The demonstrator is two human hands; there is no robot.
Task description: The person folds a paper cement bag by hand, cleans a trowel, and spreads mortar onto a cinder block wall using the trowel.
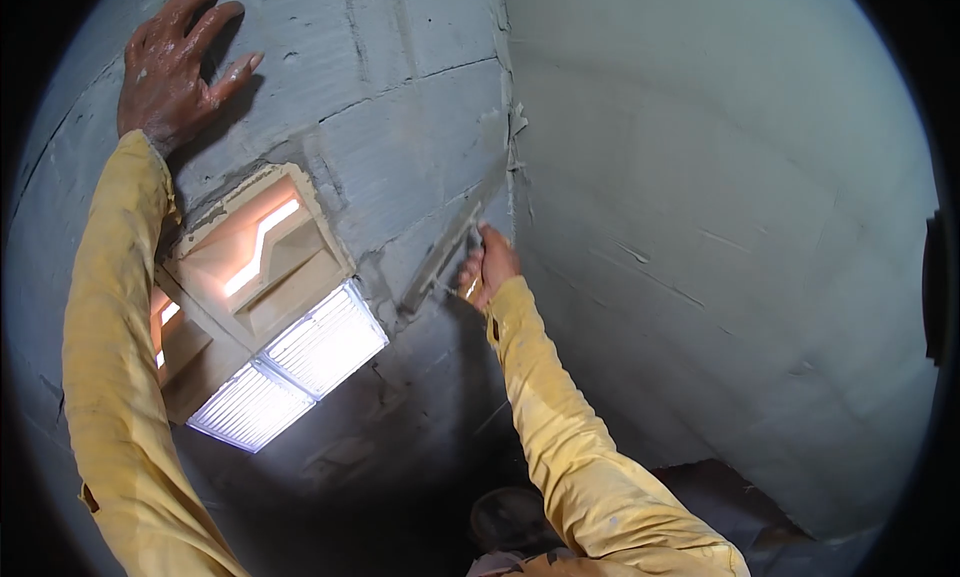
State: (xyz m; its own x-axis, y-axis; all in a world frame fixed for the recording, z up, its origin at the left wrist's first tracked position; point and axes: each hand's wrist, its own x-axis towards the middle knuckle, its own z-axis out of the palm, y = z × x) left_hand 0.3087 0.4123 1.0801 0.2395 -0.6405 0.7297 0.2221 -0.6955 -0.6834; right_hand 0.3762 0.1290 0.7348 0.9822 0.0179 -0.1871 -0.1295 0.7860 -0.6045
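Note:
My left hand (172, 72) is open, its fingers spread against the grey block wall (390, 117) at the upper left. Wet grey smears show on its skin. In my right hand (492, 267) is the handle of a plastering trowel (445, 257), with the fingers wrapped round it. The long flat blade lies on or very close to the block wall, slanting up toward the inside corner (508, 127). Rough bits of plaster stick out along that corner. Yellow sleeves cover both my arms.
Beige ventilation blocks (270, 252) with zigzag openings are set in the wall between my arms. Bright ribbed glass blocks (325, 339) sit just below them. A plastered wall (720, 197) with scratches and ridges fills the right side. The bottom is dark, with a dim round shape (510, 519).

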